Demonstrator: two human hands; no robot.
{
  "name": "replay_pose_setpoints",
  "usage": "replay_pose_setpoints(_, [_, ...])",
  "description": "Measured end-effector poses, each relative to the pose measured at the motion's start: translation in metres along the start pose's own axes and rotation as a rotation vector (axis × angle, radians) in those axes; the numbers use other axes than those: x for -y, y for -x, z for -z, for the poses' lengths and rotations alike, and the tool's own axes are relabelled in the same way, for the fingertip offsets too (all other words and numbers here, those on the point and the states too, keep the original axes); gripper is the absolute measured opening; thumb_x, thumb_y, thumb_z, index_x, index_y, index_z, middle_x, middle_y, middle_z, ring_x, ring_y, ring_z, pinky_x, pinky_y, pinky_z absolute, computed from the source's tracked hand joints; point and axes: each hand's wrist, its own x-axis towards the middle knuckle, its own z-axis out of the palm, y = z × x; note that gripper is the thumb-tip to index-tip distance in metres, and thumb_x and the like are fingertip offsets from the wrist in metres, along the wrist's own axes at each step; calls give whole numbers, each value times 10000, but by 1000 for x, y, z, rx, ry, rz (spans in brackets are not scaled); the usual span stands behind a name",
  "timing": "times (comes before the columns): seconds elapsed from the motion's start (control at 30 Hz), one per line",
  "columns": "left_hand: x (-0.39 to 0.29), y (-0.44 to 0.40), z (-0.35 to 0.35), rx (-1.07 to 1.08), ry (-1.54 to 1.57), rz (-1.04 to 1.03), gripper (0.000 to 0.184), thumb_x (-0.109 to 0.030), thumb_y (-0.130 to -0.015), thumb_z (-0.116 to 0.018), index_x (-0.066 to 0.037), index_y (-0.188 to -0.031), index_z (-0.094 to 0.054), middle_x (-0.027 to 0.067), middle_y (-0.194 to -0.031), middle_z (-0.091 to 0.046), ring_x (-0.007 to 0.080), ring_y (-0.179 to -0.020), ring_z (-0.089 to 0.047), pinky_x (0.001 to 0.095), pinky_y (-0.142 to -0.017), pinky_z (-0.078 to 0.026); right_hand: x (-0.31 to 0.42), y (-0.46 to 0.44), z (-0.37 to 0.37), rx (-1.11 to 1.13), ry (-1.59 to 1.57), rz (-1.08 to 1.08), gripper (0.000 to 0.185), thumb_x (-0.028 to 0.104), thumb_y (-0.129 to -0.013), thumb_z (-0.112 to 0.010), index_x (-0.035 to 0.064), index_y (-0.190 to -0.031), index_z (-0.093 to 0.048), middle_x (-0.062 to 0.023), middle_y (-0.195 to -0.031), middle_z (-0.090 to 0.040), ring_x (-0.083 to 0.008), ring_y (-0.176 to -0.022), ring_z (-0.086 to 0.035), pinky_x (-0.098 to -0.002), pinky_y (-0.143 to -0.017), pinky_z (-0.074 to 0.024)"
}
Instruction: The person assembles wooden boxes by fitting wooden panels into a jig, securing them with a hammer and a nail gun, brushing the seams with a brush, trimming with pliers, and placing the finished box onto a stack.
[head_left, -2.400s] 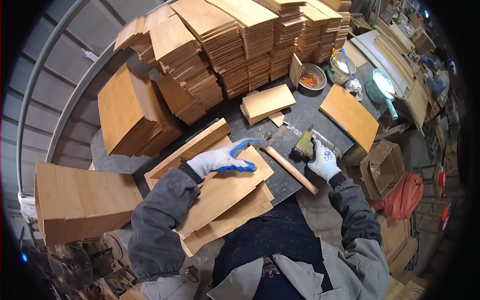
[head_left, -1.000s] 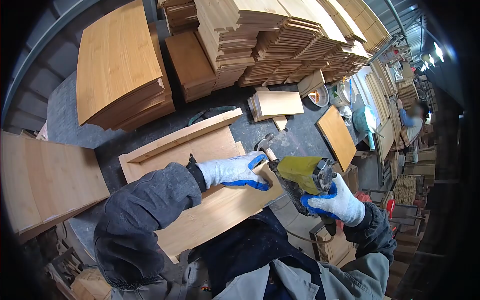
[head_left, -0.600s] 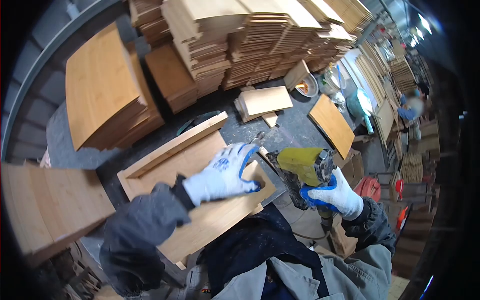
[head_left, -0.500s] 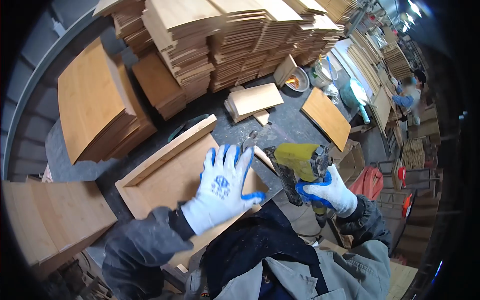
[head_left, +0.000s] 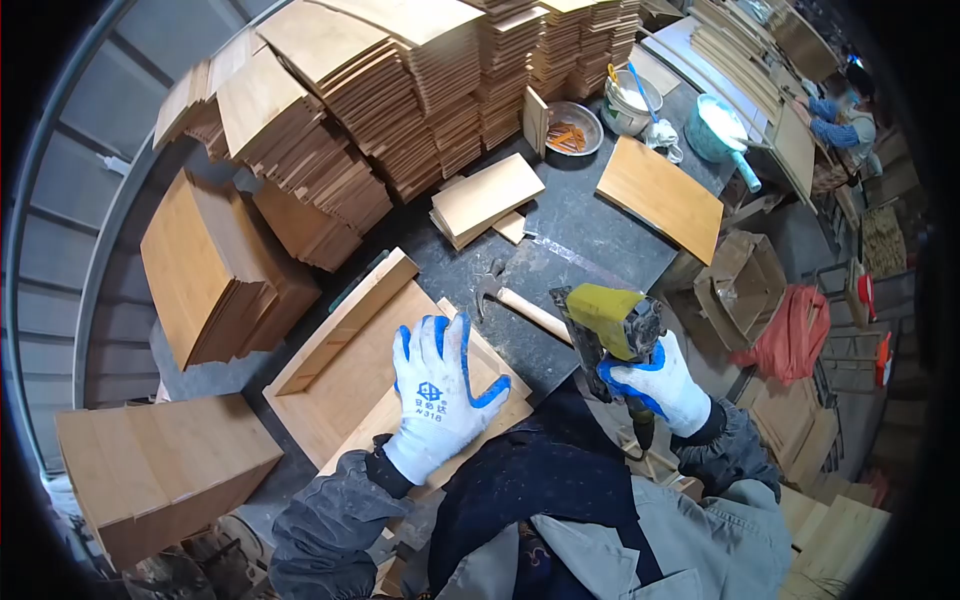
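Note:
My left hand, in a white and blue glove, rests with fingers spread on the wooden assembly. Beneath and around it are a pale base panel and a raised wooden side strip. My right hand, gloved too, grips a yellow and black nail gun, held up over the bench's front edge. Between the assembly and the nail gun lies a hammer with a wooden handle.
Tall stacks of boards line the back. A metal bowl, a white bucket, a turquoise dipper and a flat panel sit right. A cardboard box stands lower right. A person is far right.
My right hand has picked up the nail gun from the bench. My left hand has turned and spread its fingers on the assembly. The camera view has shifted.

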Motion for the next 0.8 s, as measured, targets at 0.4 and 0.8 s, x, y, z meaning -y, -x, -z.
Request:
replay_pose_setpoints(0.4, [1,-2,-9,-62,36,-19,848,-428,-796,-791,-22,-1463,-459,245,-1311,-513,464,-1310,-454,616,-1226,-217,-18,11,11,27,-51,22,468,97,-853,-812,-6,-1271,-628,-46,-849,-685,-98,-628,-619,-247,-582,-517])
replay_pose_setpoints(0.8, [-3,5,-4,-155,16,-15,854,-361,-752,-842,-55,-1454,-463,234,-1322,-500,472,-1310,-451,606,-1210,-260,-23,19,9,100,-89,17,586,122,-849,-830,20,-1370,-581,-52,-908,-700,-112,-687,-641,-281,-636,-542])
